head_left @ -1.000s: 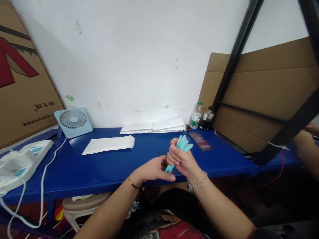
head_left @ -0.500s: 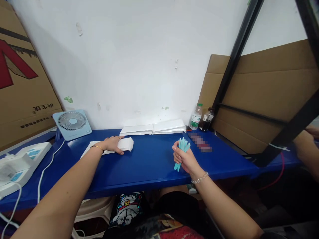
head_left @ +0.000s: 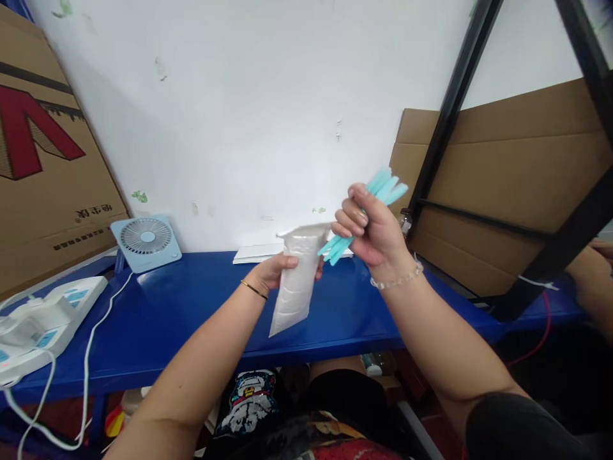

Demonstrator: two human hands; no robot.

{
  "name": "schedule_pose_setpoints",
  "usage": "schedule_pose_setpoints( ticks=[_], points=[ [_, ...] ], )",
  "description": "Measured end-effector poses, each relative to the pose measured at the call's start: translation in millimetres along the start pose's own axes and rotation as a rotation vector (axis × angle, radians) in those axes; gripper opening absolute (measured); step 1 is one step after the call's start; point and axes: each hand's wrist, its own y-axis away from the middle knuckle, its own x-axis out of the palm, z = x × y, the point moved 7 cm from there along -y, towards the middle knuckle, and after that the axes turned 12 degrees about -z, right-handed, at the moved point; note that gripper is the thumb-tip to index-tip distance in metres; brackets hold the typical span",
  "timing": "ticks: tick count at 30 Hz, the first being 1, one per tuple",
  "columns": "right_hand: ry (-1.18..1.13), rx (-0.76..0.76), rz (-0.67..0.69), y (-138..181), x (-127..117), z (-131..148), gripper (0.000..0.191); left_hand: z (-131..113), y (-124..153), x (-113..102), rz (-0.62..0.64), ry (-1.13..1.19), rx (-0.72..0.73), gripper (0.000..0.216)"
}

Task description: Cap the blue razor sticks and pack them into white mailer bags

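My left hand (head_left: 275,271) grips a white, long, flat bag (head_left: 297,281) by its side, thumb in front and fingertips showing at the far edge. The bag is raised over the blue table (head_left: 205,319), tilted, with its upper edge toward my right hand. My right hand (head_left: 373,227) is wrapped around a bundle of several light-blue, thin sticks (head_left: 385,185); their exact kind I cannot tell. The bundle slants, its lower ends beside the bag's upper right edge. Whether they touch the bag is unclear.
A stack of white flat bags (head_left: 253,253) lies against the wall. On the left are a light-blue fan (head_left: 146,239), a power strip (head_left: 71,319) and white cables. A black metal frame (head_left: 438,140) and cardboard (head_left: 517,172) stand right; another person's arm (head_left: 591,275) shows beyond.
My left hand has lifted the white bag off the table and brought it to the middle. My right hand has risen, bringing the light-blue sticks up beside the bag.
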Motion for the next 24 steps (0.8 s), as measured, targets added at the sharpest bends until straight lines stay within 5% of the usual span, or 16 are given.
schedule_pose_setpoints(
  ticks=[8, 17, 24],
  points=[
    [0.108, -0.024, 0.061, -20, 25, 8, 0.032, 23, 4, 31, 0.105, 0.112, -0.041, 0.081],
    [0.465, 0.199, 0.437, -6, 21, -42, 0.023, 44, 6, 38, -0.005, 0.487, -0.037, 0.073],
    [0.487, 0.187, 0.378, -6, 3, -43, 0.029, 57, 6, 36, -0.125, 0.605, -0.074, 0.071]
  ],
)
